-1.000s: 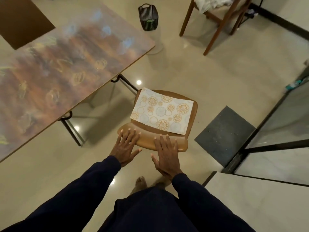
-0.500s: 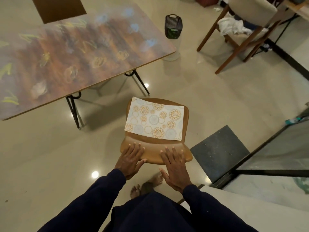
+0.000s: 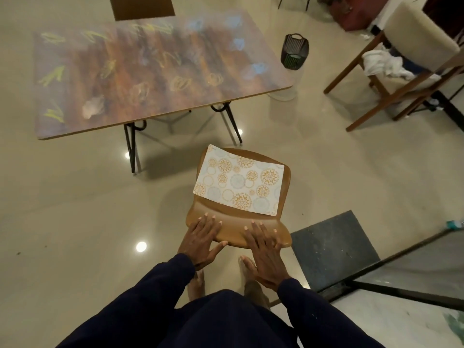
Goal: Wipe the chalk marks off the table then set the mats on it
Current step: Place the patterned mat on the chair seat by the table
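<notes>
At the bottom of the head view, both hands lie flat with straight, spread fingers on the back rest of a brown moulded chair (image 3: pixel 233 231), holding nothing: the left hand (image 3: pixel 202 241) presses the left part of the rest with its thumb hanging off the near edge, and the right hand (image 3: pixel 263 252) lies just beside it on the right part. On the seat of this chair, beyond the fingertips and not touched by them, lies a patterned mat (image 3: pixel 239 183) with gold and pale blue rounds; whether more mats lie under it cannot be told. The table (image 3: pixel 140 121) stands well apart, up and to the left, on black wire legs, and its wood-grain top is covered with chalk marks (image 3: pixel 179 82) in yellow, orange, blue and white. Near the table's far right corner a black basket (image 3: pixel 294 51) stands on the shiny floor (image 3: pixel 75 209). A wooden chair (image 3: pixel 361 71) at the upper right carries a crumpled white cloth (image 3: pixel 381 62). A dark floor mat (image 3: pixel 331 249) lies just right of the brown chair.
</notes>
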`<control>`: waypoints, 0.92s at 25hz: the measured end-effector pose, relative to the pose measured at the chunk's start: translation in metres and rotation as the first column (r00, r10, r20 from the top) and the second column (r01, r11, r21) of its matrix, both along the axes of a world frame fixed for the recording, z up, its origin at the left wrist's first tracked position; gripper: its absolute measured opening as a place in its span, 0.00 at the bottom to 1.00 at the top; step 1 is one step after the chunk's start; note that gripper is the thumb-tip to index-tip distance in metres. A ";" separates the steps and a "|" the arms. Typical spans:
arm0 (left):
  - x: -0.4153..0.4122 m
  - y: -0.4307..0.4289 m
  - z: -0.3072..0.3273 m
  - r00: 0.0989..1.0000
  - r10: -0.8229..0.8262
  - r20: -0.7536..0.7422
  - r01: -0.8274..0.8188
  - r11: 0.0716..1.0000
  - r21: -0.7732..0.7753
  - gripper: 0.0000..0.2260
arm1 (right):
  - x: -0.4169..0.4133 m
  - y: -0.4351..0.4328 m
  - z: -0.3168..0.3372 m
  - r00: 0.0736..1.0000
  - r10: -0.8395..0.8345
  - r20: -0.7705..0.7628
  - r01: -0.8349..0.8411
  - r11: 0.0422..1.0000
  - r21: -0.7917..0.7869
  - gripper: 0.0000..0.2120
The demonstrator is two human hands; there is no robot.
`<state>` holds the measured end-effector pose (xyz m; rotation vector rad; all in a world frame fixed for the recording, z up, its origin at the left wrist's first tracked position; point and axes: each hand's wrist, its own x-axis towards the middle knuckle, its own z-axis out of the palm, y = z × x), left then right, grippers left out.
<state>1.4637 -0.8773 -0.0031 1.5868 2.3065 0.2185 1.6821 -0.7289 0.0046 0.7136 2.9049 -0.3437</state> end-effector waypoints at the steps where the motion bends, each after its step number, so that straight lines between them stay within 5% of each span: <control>1: 0.001 0.003 0.002 1.000 0.029 0.010 -0.029 1.000 -0.002 0.34 | -0.002 0.008 0.001 1.000 0.021 -0.009 -0.021 1.000 -0.008 0.39; 8: 0.037 0.021 -0.011 0.987 0.163 -0.003 -0.163 0.986 -0.016 0.31 | 0.006 0.078 -0.010 0.971 0.234 -0.044 -0.236 0.971 -0.038 0.39; 16: 0.084 0.076 -0.007 0.932 0.362 0.009 -0.362 0.932 -0.024 0.31 | -0.024 0.193 -0.012 0.858 0.498 0.128 -0.503 0.864 0.008 0.45; 23: 0.071 0.124 -0.002 0.832 0.553 0.037 -0.555 0.832 0.030 0.31 | -0.079 0.237 0.003 0.820 0.558 0.128 -0.564 0.826 0.016 0.46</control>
